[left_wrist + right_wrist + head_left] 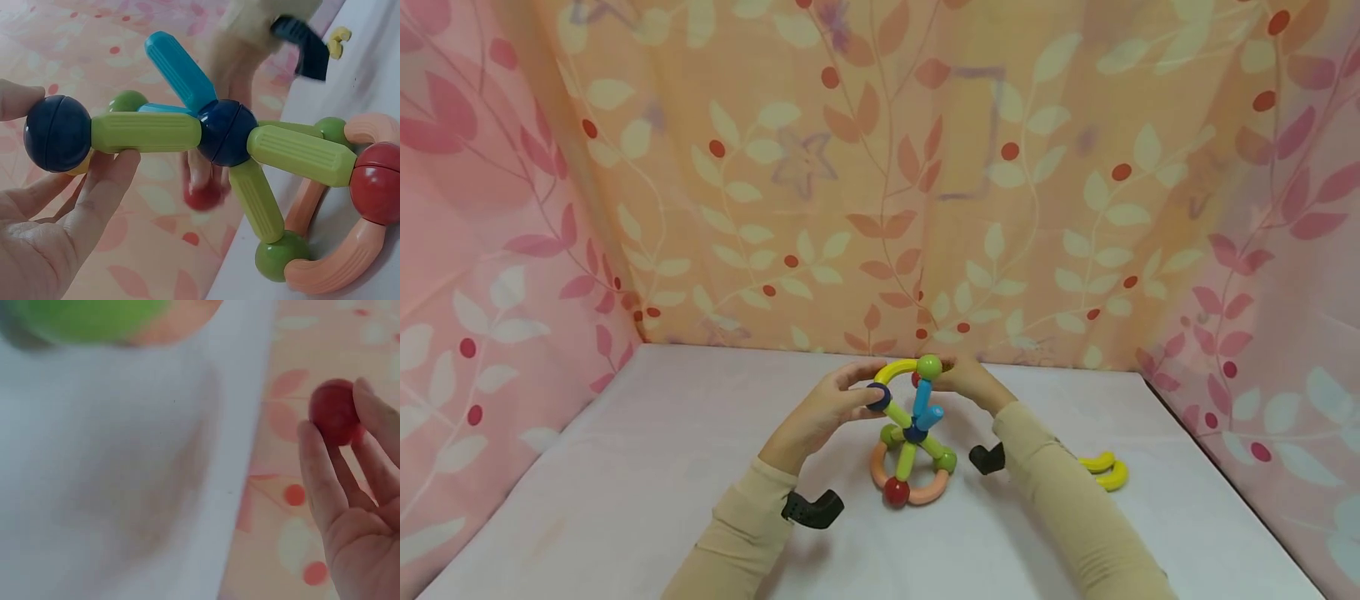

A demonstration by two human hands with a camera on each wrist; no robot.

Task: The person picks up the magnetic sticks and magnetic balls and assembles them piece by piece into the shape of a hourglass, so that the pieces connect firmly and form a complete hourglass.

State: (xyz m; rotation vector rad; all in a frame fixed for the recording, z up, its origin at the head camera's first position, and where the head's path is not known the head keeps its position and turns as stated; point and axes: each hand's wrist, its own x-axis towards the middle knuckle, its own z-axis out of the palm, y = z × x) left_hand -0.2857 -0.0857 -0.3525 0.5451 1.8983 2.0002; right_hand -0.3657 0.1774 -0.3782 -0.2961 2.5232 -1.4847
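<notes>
A toy frame of balls and rods stands on the table. Its base is a ring of salmon curved rods (931, 490) joined by green balls (282, 256) and a red ball (377, 182). Light green rods (301, 154) rise to a dark blue centre ball (227, 132), where light blue rods (180, 70) also attach. My left hand (823, 408) grips an upper dark blue ball (57, 133) and its green rod. A yellow curved rod (895, 369) arches from there to a green ball (929, 367). Behind the frame, my right hand (976, 385) pinches a loose red ball (335, 412) at its fingertips.
Two yellow curved rods (1116, 477) lie on the white table (700, 433), beside the right forearm. Black wrist mounts (815, 509) stick out from both sleeves. Patterned cloth (880, 167) hangs at the back and both sides.
</notes>
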